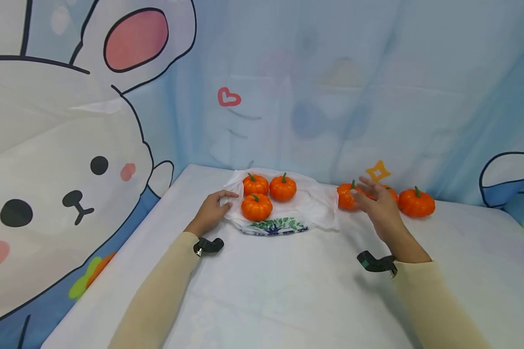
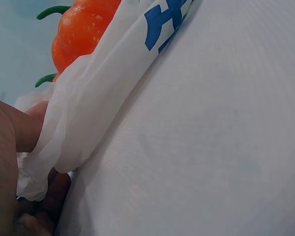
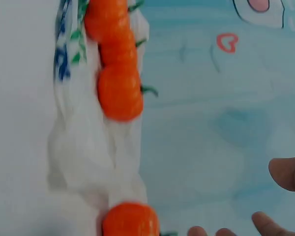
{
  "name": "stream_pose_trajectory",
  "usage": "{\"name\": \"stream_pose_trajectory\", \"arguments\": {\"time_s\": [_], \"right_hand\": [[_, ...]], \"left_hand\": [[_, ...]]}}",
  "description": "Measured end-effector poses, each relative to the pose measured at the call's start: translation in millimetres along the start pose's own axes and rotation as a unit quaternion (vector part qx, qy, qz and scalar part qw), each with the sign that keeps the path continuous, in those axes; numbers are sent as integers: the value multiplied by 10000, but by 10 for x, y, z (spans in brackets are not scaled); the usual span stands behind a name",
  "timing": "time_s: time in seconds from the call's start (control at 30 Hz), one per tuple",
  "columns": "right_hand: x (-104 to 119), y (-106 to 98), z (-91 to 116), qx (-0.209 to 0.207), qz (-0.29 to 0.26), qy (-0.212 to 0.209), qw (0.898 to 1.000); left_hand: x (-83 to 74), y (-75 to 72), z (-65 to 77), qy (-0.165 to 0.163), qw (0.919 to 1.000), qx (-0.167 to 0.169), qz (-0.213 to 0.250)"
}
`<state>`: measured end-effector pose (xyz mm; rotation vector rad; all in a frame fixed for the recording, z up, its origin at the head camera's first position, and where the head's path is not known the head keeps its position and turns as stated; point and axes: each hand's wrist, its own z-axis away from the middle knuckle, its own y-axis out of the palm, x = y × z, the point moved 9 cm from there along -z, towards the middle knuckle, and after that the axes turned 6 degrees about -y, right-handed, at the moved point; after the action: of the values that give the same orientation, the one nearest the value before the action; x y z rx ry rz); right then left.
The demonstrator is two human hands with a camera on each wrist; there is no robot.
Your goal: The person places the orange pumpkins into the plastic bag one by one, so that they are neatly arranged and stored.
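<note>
A thin white plastic bag (image 1: 312, 201) with green and blue print lies flat on the table. Three small orange pumpkins with green stems sit together on its left half, one pumpkin (image 1: 256, 207) in front of two. At the bag's left edge my left hand (image 1: 211, 211) pinches the plastic, thumb above and fingers beneath in the left wrist view. My right hand (image 1: 382, 213) is raised with spread fingers, holding nothing, and overlaps the row of pumpkins (image 1: 416, 202) to the bag's right. One pumpkin there is mostly hidden behind that hand.
The white table (image 1: 262, 291) ends at the back against a light blue printed curtain (image 1: 262, 131). A large cartoon rabbit (image 1: 70, 160) covers the curtain on the left. Black wrist cameras stick out from both wrists, such as the right camera (image 1: 375, 262).
</note>
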<state>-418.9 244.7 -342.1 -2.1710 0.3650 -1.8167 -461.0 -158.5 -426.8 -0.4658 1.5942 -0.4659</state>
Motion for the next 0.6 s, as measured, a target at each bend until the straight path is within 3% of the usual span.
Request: {"name": "stream_pose_trajectory", "arguments": {"time_s": [0.13, 0.3, 0.43, 0.6], "right_hand": [[-257, -457, -123, -1184, 470, 193, 9917], [-607, -1104, -118, -2746, 511, 773, 9571], [-919, -1474, -24, -2925, 250, 1373, 9460], [-1318, -1671, -18, -2484, 118, 1930, 9492]], "left_hand": [[15, -22, 22, -43, 10000, -11, -74], [27, -48, 44, -95, 9999, 4, -119], [10, -21, 35, -140, 9998, 54, -98], [17, 18, -1, -166, 9998, 54, -95]]}}
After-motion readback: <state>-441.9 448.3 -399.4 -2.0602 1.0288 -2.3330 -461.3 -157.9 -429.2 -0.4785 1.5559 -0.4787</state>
